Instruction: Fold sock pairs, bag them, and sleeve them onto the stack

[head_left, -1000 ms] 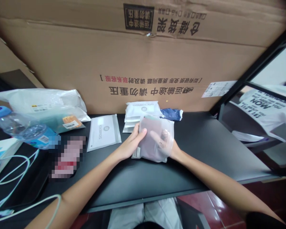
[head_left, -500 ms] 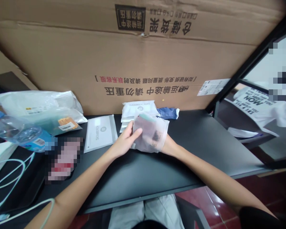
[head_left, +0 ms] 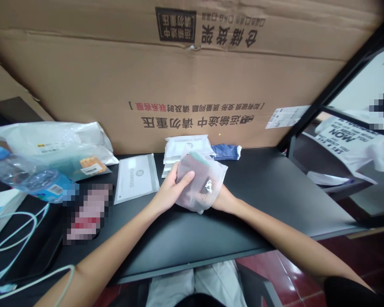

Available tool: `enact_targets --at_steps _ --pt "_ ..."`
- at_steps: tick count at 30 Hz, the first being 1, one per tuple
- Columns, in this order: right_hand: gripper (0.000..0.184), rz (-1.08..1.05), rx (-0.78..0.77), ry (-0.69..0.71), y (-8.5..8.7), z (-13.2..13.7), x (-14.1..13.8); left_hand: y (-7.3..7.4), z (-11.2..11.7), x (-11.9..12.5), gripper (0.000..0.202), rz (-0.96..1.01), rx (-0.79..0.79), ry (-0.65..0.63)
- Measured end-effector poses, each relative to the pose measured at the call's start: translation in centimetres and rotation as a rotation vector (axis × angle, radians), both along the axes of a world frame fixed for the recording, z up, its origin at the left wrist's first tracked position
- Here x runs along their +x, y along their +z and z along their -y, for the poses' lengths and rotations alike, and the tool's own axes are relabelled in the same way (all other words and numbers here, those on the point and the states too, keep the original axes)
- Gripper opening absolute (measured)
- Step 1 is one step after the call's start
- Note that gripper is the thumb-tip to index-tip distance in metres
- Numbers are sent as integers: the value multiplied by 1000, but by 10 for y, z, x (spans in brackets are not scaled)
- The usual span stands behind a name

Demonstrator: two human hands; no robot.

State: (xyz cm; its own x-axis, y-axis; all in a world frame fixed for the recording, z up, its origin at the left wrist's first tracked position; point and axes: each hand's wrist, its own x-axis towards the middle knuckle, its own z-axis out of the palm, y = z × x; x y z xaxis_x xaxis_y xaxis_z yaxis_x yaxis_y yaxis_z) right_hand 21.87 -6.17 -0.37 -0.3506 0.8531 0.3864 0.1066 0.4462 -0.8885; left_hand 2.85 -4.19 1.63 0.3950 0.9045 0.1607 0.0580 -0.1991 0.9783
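A frosted plastic zip bag (head_left: 192, 194) is held up over the desk, tilted, with something pinkish and a bit of pale green showing through it and small dark print catching the light. My left hand (head_left: 170, 189) grips its left side, thumb lying across the front. At the right edge my right hand (head_left: 224, 198) is against the bag from behind, its fingers hidden by it. Just behind is a stack of white printed packets (head_left: 188, 146), beside a rolled dark blue striped fabric item (head_left: 226, 152). A flat white packet (head_left: 137, 178) lies left of my hands.
A large cardboard box (head_left: 192, 81) walls off the back of the black desk (head_left: 269, 200). On the left are a water bottle (head_left: 40, 183), a clear plastic bag (head_left: 67, 136), a blurred pink item (head_left: 89, 211) and pale cables (head_left: 35, 221). A black metal frame (head_left: 310, 119) borders the right.
The frosted bag has tilted slightly and its lower edge has dropped a little. My left thumb has shifted slightly right across its front. Both hands stay at the bag.
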Motion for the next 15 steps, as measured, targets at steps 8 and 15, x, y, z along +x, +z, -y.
enact_targets --at_steps 8,15 --pt "10 -125 400 -386 11 -7 22 3 -23 -17 54 309 -148 234" --pt "70 57 498 -38 15 -20 30 -2 -8 -13 54 134 -437 -167"
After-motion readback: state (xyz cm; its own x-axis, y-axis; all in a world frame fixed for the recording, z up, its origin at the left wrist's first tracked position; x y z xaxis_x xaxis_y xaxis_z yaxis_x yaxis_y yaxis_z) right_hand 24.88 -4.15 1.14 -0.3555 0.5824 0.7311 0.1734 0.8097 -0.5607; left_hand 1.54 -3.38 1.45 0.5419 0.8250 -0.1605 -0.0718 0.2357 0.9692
